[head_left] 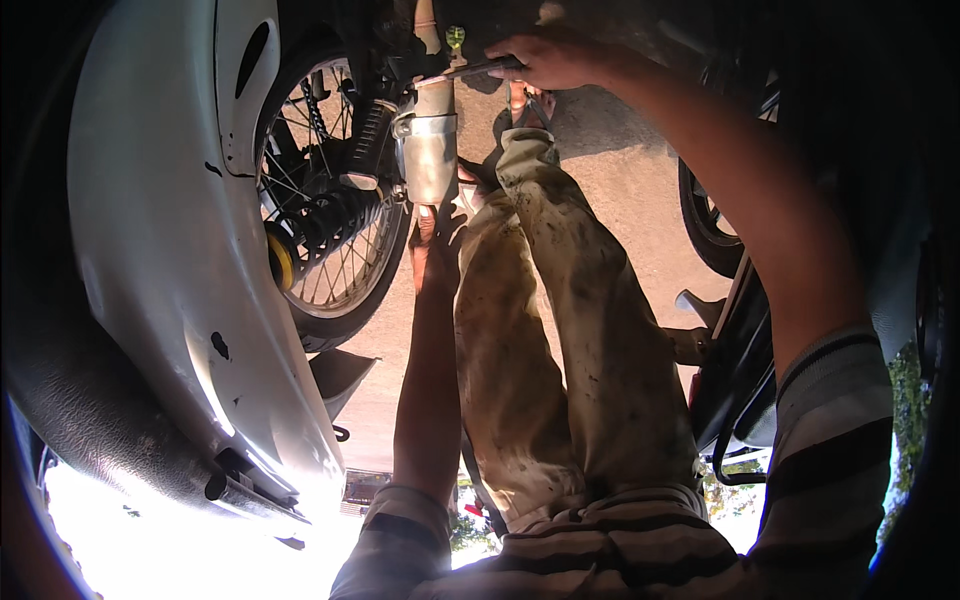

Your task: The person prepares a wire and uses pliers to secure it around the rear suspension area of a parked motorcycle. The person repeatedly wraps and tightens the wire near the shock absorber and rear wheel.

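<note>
A silver exhaust muffler (432,160) with a clamp band around it runs beside the motorcycle's rear wheel (345,255). My left hand (430,240) grips its near end, the thumb lying against the metal and the other fingers partly in shadow. At the muffler's far end, my right hand (548,60) is closed around a dark, slim hand tool (485,68). The tool's tip reaches the joint where the muffler meets the exhaust pipe (427,28); shadow hides its exact kind.
The motorcycle's white side panel (150,200) and dark seat (110,400) fill the left. Beside the wheel is a shock absorber (325,220). A second motorcycle (735,370) stands close on the right. My trousered legs (590,300) are between them on brown ground (620,190).
</note>
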Demonstrator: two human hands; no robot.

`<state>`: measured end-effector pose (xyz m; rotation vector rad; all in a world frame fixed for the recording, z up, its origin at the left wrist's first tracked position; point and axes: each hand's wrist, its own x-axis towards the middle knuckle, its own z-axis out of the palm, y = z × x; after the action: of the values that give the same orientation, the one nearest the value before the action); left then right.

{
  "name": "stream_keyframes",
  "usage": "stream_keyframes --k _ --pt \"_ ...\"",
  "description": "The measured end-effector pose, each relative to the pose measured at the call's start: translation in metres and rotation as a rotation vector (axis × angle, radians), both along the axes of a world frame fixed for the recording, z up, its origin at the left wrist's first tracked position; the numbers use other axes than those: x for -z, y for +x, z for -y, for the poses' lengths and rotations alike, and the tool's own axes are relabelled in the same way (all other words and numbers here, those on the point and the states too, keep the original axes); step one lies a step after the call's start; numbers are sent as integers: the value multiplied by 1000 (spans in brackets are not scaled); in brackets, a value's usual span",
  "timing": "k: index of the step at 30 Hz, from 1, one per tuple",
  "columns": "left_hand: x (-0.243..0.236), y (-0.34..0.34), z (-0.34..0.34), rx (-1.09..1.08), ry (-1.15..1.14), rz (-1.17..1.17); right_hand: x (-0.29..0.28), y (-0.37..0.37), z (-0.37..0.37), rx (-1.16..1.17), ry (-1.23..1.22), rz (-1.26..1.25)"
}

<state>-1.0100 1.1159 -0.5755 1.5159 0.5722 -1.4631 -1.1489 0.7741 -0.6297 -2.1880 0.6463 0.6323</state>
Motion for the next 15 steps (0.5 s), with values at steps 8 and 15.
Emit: stream_keyframes --k 8,15 --pt "10 -2 -8 -34 66 -14 -17 -8 -73 387 226 1" --pt "16 0 -5 -15 89 -34 -39 22 -171 986 576 107"
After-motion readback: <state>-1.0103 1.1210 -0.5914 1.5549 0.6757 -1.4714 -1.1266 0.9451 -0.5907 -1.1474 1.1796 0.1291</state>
